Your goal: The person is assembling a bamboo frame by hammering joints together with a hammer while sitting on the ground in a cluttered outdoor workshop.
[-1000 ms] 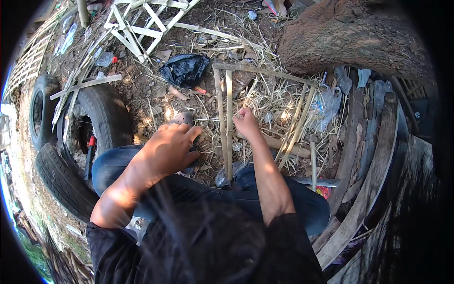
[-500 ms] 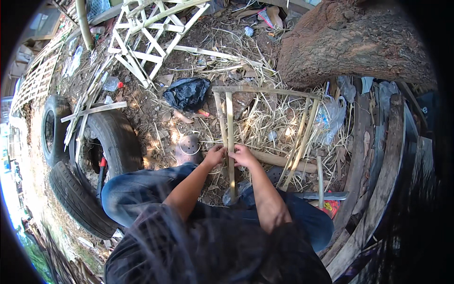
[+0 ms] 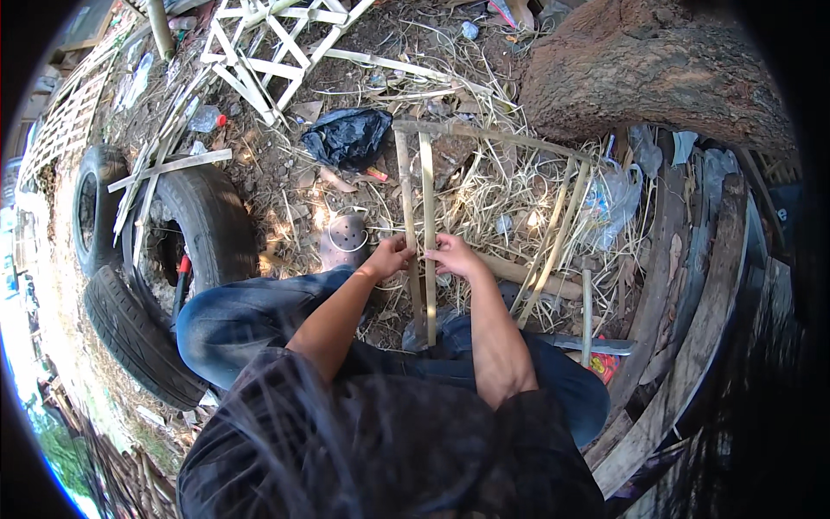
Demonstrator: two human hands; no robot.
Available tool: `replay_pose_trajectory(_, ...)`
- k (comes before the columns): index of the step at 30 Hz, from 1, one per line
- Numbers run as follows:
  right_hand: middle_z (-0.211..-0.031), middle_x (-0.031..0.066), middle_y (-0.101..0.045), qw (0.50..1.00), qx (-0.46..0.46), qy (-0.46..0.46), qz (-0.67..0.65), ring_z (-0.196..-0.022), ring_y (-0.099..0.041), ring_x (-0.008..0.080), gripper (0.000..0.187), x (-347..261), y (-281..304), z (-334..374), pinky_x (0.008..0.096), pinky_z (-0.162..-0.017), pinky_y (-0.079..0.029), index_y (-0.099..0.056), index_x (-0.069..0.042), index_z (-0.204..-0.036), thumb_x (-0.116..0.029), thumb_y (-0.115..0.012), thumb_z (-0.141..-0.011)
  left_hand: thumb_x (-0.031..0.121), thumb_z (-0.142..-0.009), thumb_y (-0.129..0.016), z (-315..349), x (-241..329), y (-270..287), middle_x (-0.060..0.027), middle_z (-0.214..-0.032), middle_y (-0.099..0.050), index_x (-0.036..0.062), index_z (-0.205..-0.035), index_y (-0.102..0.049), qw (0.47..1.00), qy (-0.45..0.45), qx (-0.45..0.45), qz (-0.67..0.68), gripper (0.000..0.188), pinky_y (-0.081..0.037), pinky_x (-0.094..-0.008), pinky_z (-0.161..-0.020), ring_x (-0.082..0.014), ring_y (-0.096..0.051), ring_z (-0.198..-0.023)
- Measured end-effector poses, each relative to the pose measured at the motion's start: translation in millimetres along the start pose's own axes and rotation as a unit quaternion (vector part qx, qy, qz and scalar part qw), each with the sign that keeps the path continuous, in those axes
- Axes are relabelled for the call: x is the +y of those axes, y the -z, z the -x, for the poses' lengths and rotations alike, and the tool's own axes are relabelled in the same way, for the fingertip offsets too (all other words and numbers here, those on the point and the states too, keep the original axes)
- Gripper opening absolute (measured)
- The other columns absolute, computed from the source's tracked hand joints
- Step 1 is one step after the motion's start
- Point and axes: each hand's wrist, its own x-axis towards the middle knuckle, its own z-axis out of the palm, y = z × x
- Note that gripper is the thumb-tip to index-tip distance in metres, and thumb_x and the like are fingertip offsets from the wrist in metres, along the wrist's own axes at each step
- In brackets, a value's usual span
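In front of my crossed legs stands a bamboo frame, with one crosspiece along its far side and split strips running back from it. At its left side two strips lie nearly parallel with a narrow gap. The left bamboo strip is pinched by my left hand. My right hand has its fingers closed on the neighbouring bamboo strip. Another pair of strips slants down at the frame's right side, untouched. The strips' near ends reach almost to my lap.
Tyres lie at the left, a tree trunk at the far right. A black plastic bag, bamboo lattice and shavings cover the ground ahead. A long blade rests by my right knee; wooden planks bound the right.
The two left strips have spread apart, leaving a wider gap. My hands have separated slightly, one on each strip. The whole view has shifted a little.
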Motion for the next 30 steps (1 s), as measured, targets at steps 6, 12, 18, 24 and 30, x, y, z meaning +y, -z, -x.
replay_pose_trajectory(6,-0.101,0.0123,-0.071,1.0,0.007,0.011,0.02,-0.088,-0.07,0.0198,0.039,3,6,2,0.035,-0.065,-0.059,-0.056,-0.003,-0.126,-0.013,-0.068,-0.091,0.019,-0.098,-0.06,12,17,0,-0.0097,-0.115,-0.062,0.0048,-0.132,-0.047,0.999,0.025,-0.023,-0.02,0.04,-0.06,-0.0417,-0.079,-0.0216,-0.063,-0.104)
replay_pose_trajectory(12,-0.102,0.01,-0.071,0.999,0.052,0.004,0.005,-0.091,-0.07,0.0199,0.035,1,4,2,0.0349,-0.067,-0.06,-0.057,-0.004,-0.122,-0.014,-0.069,-0.091,0.019,-0.098,-0.06,22,29,7,-0.0075,-0.105,-0.065,0.0034,-0.127,-0.049,0.995,0.012,0.002,-0.096,0.035,-0.059,-0.0362,-0.072,-0.0166,-0.065,-0.091)
replay_pose_trajectory(18,-0.103,0.0183,-0.069,0.998,0.051,0.025,-0.039,-0.09,-0.07,0.0248,0.051,-1,-12,-5,0.0381,-0.066,-0.063,-0.051,0.005,-0.13,-0.013,-0.072,-0.088,0.021,-0.097,-0.063,25,22,38,-0.0039,-0.08,-0.063,-0.0008,-0.105,-0.054,0.986,-0.055,0.022,-0.158,0.024,-0.049,-0.0276,-0.062,-0.0095,-0.057,-0.069)
replay_pose_trajectory(24,-0.097,0.0155,-0.07,0.997,0.034,0.042,-0.06,-0.086,-0.071,0.0253,0.032,4,-24,-17,0.0419,-0.066,-0.064,-0.057,0.002,-0.117,-0.01,-0.07,-0.089,0.023,-0.093,-0.068,21,18,37,-0.0086,-0.079,-0.064,-0.0033,-0.103,-0.057,0.957,-0.074,0.081,-0.268,0.031,-0.048,-0.032,-0.064,-0.0145,-0.058,-0.07)
replay_pose_trajectory(30,-0.096,0.014,-0.069,0.997,0.042,0.027,-0.058,-0.084,-0.071,0.0244,0.026,12,-17,-19,0.0431,-0.069,-0.063,-0.058,0.0,-0.114,-0.01,-0.068,-0.091,0.023,-0.092,-0.068,12,25,11,-0.0142,-0.087,-0.068,-0.0062,-0.105,-0.06,0.944,-0.057,0.093,-0.311,0.034,-0.051,-0.0324,-0.065,-0.0175,-0.064,-0.076)
